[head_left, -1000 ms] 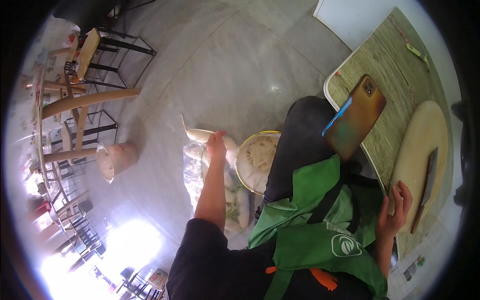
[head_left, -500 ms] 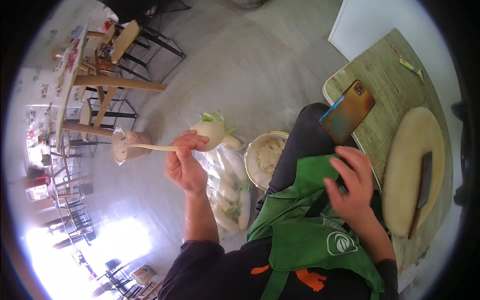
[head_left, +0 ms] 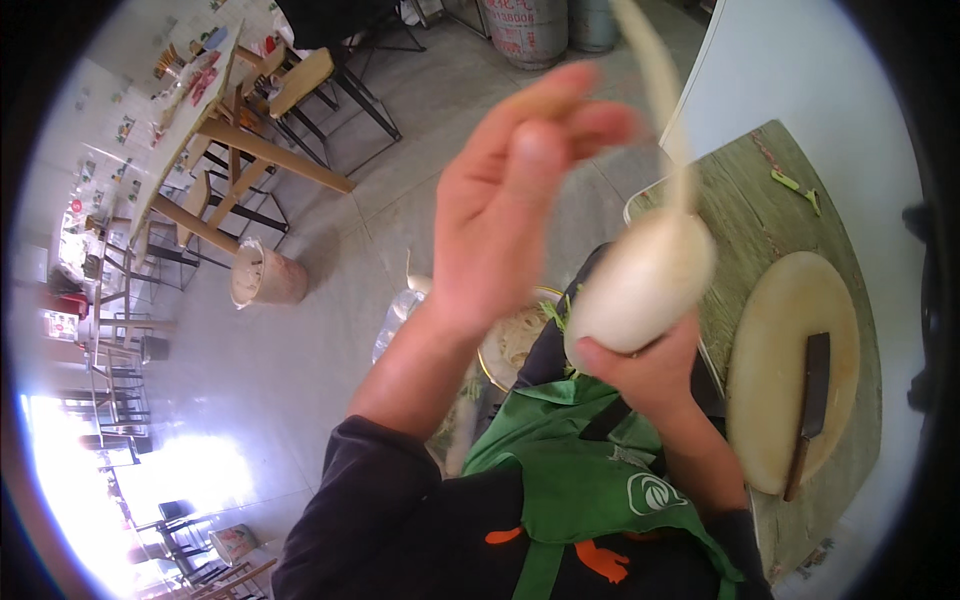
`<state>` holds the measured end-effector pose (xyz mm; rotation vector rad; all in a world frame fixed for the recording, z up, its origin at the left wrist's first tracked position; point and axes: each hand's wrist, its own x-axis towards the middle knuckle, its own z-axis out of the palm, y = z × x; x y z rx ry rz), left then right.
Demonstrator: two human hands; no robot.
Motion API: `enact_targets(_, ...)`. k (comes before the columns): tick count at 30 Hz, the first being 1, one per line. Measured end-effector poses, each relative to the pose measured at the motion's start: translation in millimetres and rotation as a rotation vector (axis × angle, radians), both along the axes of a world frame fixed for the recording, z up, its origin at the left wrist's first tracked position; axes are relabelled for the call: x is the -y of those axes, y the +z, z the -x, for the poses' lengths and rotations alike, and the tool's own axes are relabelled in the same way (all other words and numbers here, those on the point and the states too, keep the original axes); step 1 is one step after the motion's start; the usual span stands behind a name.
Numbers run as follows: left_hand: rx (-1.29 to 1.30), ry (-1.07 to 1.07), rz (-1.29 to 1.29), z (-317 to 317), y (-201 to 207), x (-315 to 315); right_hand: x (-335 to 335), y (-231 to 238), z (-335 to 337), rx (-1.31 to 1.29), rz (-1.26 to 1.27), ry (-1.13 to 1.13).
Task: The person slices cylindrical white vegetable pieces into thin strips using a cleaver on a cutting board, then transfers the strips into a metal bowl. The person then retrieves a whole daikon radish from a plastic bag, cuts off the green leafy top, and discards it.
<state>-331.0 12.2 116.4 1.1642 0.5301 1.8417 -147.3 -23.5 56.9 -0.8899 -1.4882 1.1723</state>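
Observation:
My right hand [head_left: 650, 375] grips a large white radish [head_left: 645, 285] from below, raised over my lap. The radish's long thin root tail stretches upward, blurred, and a few green leaf stalks [head_left: 553, 315] show at its lower left. My left hand [head_left: 515, 195] is lifted beside it, fingers loosely bent and apart, close to the root but holding nothing visible. Behind my left wrist, partly hidden, is a yellow-rimmed basin [head_left: 487, 362] with pale pieces inside. Another radish [head_left: 418, 284] and clear plastic wrapping [head_left: 396, 322] lie on the floor beyond my left forearm.
On the right, a wood-patterned table [head_left: 720, 200] carries a round cutting board [head_left: 775, 350] with a cleaver [head_left: 815, 390], plus a green scrap [head_left: 785, 181]. A bucket [head_left: 275, 277] stands left. Chairs [head_left: 300, 85] and a dining table [head_left: 190, 130] are farther off; gas cylinders [head_left: 525, 30] stand at the back.
The radish has come up close and over to the right, and my right hand now holds it. My left hand has risen rightward; the root no longer lies in its fingers. The phone is out of sight.

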Motion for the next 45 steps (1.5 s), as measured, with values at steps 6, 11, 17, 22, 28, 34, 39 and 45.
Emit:
enact_targets(6, -0.92, 0.494, 1.414, 74.8, -262.2, 108.0, 19.9, -7.3, -103.6, -0.442, 0.231, -0.244)
enact_targets(11, 0.073, -0.097, 1.794, 61.2, -424.5, 205.4, 41.1, -12.5, -159.7, -0.543, 0.294, -0.421)
enact_targets(17, -0.177, 0.155, 1.664, 77.6, -464.0, 135.2, 60.5, -25.5, -180.4, -0.555, 0.304, -0.467)
enact_targets(22, 0.122, 0.006, 1.463, 111.7, -447.3, 56.8, 63.0, -33.5, -178.9, -0.607, 0.453, -0.571)
enact_targets(28, -0.624, 0.461, 0.682, 29.6, -232.6, 22.7, 60.3, -24.7, -173.9, -0.648, 0.451, -0.671)
enact_targets(34, -1.059, -0.643, 0.321, -142.4, -64.3, 51.0, 61.1, -26.5, -164.1, -0.803, 0.417, -0.558)
enact_targets(39, -1.055, -0.864, 0.679, -182.9, -57.1, 45.6, 90.8, -27.2, -222.9, -0.009, 0.34, -0.711)
enact_targets(45, -1.244, -0.789, 0.579, -177.4, -69.1, 41.0, 145.5, -35.3, -322.2, 1.321, 0.324, -0.988)
